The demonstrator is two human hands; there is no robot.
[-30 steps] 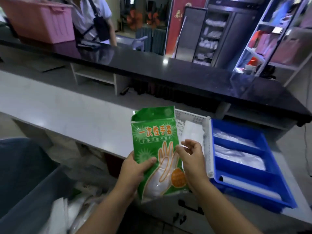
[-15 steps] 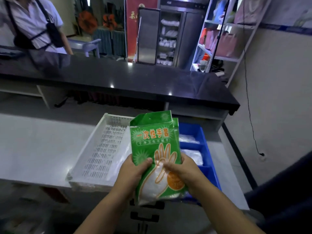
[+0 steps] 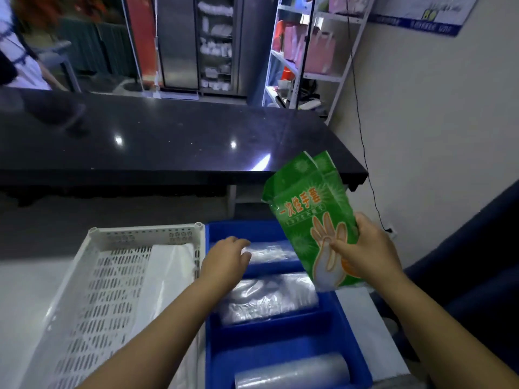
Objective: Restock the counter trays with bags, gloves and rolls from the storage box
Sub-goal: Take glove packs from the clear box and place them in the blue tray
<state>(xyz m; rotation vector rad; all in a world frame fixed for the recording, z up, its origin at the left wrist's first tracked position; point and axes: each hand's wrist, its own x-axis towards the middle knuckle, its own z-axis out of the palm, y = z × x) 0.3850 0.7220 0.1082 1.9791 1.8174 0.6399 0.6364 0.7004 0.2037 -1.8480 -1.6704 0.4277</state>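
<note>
My right hand [image 3: 368,248] grips green glove packs [image 3: 311,220], two of them stacked, tilted above the right edge of the blue divided tray [image 3: 216,346]. My left hand [image 3: 224,259] reaches over the tray's far compartment, fingers loosely spread, touching or just above a clear bag bundle [image 3: 269,252]. The middle compartment holds another clear bag bundle [image 3: 269,301]. A clear plastic roll [image 3: 292,373] lies in the near compartment. The white perforated basket [image 3: 92,299] stands to the left with white bags [image 3: 168,276] along its right side.
A black raised counter [image 3: 168,141] runs across behind the trays. A wall with a hanging cable [image 3: 362,130] is at the right. Shelves [image 3: 309,51] and a steel cabinet [image 3: 202,43] stand behind. A person in a white shirt [image 3: 16,60] is at far left.
My left hand let go of the glove packs and moved left over the blue tray. The right hand carried the packs to the right, tilted. My view shifted right and down over the trays.
</note>
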